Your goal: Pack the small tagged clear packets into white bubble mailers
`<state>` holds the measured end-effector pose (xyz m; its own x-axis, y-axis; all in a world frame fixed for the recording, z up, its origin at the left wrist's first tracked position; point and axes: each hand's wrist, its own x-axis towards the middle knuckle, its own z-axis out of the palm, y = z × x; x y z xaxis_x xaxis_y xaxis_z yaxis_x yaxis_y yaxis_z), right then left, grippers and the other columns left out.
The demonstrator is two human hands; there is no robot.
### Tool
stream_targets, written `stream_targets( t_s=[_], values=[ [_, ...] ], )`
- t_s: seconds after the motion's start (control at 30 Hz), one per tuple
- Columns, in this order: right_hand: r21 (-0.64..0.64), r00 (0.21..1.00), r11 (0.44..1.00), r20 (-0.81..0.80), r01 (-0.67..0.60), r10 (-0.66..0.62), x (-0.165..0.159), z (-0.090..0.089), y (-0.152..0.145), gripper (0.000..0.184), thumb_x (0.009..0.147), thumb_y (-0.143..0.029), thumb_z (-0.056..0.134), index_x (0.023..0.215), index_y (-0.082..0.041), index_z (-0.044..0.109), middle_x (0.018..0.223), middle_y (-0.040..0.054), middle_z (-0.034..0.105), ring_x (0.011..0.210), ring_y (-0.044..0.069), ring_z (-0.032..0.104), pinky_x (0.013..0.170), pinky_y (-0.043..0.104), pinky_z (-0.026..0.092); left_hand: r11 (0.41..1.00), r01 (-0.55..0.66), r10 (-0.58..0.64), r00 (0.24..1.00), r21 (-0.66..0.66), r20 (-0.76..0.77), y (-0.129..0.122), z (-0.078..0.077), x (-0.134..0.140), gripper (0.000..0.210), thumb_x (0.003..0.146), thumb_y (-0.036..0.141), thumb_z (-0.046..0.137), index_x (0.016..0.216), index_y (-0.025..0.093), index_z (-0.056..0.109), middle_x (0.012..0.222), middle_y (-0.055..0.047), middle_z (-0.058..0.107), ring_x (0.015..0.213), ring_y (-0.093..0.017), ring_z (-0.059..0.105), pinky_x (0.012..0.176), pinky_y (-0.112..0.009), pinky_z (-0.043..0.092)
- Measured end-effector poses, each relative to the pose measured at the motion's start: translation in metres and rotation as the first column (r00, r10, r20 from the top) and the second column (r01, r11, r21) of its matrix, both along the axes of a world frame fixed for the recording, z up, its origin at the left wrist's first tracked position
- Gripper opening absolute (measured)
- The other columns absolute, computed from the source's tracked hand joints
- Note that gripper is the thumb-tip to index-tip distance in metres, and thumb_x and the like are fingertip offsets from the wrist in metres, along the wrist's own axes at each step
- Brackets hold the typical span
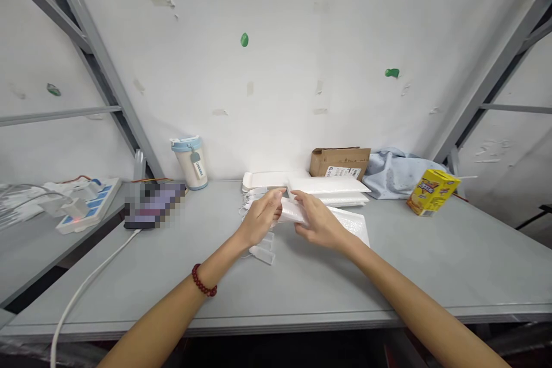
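Above the middle of the desk, a white bubble mailer (pixel 291 211) is held between my two hands. My right hand (pixel 319 222) is closed around its right part, thumb toward me. My left hand (pixel 261 217) has its fingers curled at the mailer's left end; its palm side is partly hidden. Below and behind my left hand lie several small translucent plastic tags (pixel 263 254) with thin loops. Another white bubble mailer (pixel 351 223) lies flat beyond my right wrist. Behind it is a stack of white mailers (pixel 330 185).
A cardboard box (pixel 340 162), light blue cloth (pixel 394 175) and yellow drink carton (pixel 432 192) with a straw stand back right. At left are a tumbler (pixel 192 164), a phone (pixel 155 206) on a white cable (pixel 92 276), and a power strip (pixel 90 210). A white wall rises behind.
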<state>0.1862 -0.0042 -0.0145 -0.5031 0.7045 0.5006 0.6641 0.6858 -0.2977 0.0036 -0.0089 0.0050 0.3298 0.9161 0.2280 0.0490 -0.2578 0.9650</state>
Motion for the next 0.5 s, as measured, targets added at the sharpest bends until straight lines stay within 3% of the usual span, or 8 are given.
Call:
stream_targets(
  t_s=[0.1, 0.2, 0.27, 0.33, 0.4, 0.5],
  values=[
    [0.019, 0.998, 0.998, -0.005, 0.058, -0.058, 0.004, 0.001, 0.003, 0.065, 0.070, -0.018, 0.050, 0.131, -0.017, 0.028, 0.116, 0.0138, 0.052, 0.107, 0.027, 0.049, 0.087, 0.044, 0.042, 0.976, -0.191, 0.194, 0.981, 0.109, -0.021, 0.005, 0.000, -0.005, 0.044, 0.085, 0.049, 0.044, 0.110, 0.015, 0.055, 0.081, -0.006, 0.067, 0.074, -0.018, 0.063, 0.071, -0.031, 0.049],
    [0.050, 0.996, 0.995, -0.015, 0.088, -0.088, 0.008, 0.002, 0.006, 0.064, 0.071, -0.019, 0.050, 0.130, -0.017, 0.028, 0.116, 0.0138, 0.051, 0.108, 0.027, 0.048, 0.088, 0.045, 0.043, 0.859, -0.443, 0.477, 0.874, 0.256, -0.089, 0.015, 0.001, -0.012, 0.034, 0.080, 0.041, 0.053, 0.101, 0.015, 0.058, 0.088, -0.006, 0.066, 0.078, -0.017, 0.061, 0.068, -0.028, 0.047],
    [0.080, 0.996, 0.993, -0.014, 0.092, -0.092, 0.009, 0.002, 0.006, 0.063, 0.071, -0.019, 0.050, 0.130, -0.017, 0.027, 0.116, 0.0139, 0.051, 0.108, 0.028, 0.048, 0.088, 0.045, 0.043, 0.814, -0.498, 0.555, 0.818, 0.300, -0.150, 0.021, 0.000, -0.017, 0.031, 0.077, 0.039, 0.055, 0.097, 0.015, 0.060, 0.093, -0.007, 0.065, 0.082, -0.017, 0.059, 0.068, -0.026, 0.045],
    [0.114, 0.996, 0.989, -0.012, 0.091, -0.090, 0.009, 0.001, 0.006, 0.063, 0.072, -0.019, 0.050, 0.130, -0.018, 0.027, 0.116, 0.0135, 0.051, 0.107, 0.027, 0.048, 0.087, 0.045, 0.044, 0.886, -0.410, 0.455, 0.855, 0.216, -0.249, 0.025, -0.001, -0.019, 0.031, 0.076, 0.043, 0.054, 0.087, 0.015, 0.062, 0.083, -0.006, 0.065, 0.071, -0.016, 0.059, 0.062, -0.026, 0.044],
    [0.162, 0.996, 0.983, -0.020, 0.084, -0.082, 0.008, 0.000, 0.006, 0.063, 0.073, -0.019, 0.051, 0.131, -0.019, 0.025, 0.118, 0.0133, 0.049, 0.108, 0.027, 0.048, 0.087, 0.045, 0.044, 0.965, -0.257, 0.260, 0.920, 0.050, -0.293, 0.027, -0.001, -0.019, 0.032, 0.076, 0.045, 0.052, 0.074, 0.014, 0.061, 0.067, -0.003, 0.061, 0.057, -0.013, 0.054, 0.053, -0.024, 0.041],
    [0.254, 0.993, 0.960, -0.022, 0.115, -0.113, 0.005, -0.001, 0.005, 0.064, 0.076, -0.020, 0.052, 0.133, -0.017, 0.023, 0.123, 0.0153, 0.045, 0.112, 0.027, 0.044, 0.090, 0.044, 0.043, 0.984, -0.155, 0.130, 0.962, -0.090, -0.241, 0.025, -0.002, -0.016, 0.029, 0.075, 0.040, 0.053, 0.064, 0.014, 0.056, 0.058, -0.001, 0.057, 0.050, -0.010, 0.050, 0.046, -0.021, 0.036]
  ],
)
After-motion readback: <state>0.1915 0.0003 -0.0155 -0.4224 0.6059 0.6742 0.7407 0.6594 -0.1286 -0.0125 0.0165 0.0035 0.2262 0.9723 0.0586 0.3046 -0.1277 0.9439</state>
